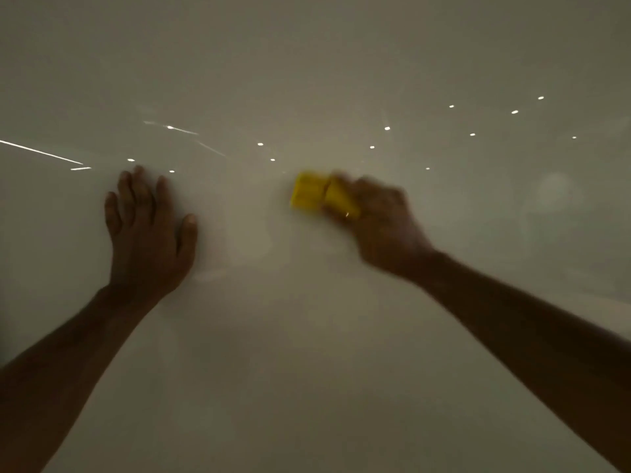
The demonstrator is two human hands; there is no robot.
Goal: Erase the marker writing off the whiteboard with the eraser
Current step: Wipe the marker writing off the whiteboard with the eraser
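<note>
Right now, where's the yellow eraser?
In the head view, the yellow eraser is right of centre on the whiteboard, gripped by the right hand, apart from the flat left hand.

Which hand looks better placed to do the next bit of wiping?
The right hand: it already grips the yellow eraser against the whiteboard. The left hand lies flat and open on the board, holding nothing.

the left hand lies flat, palm down, fingers spread and pointing away, thumb out to the side, its bare forearm running in from the lower left corner. the right hand is blurred, its fingers curled closed in a grip, bare forearm stretching in from the lower right.
</note>
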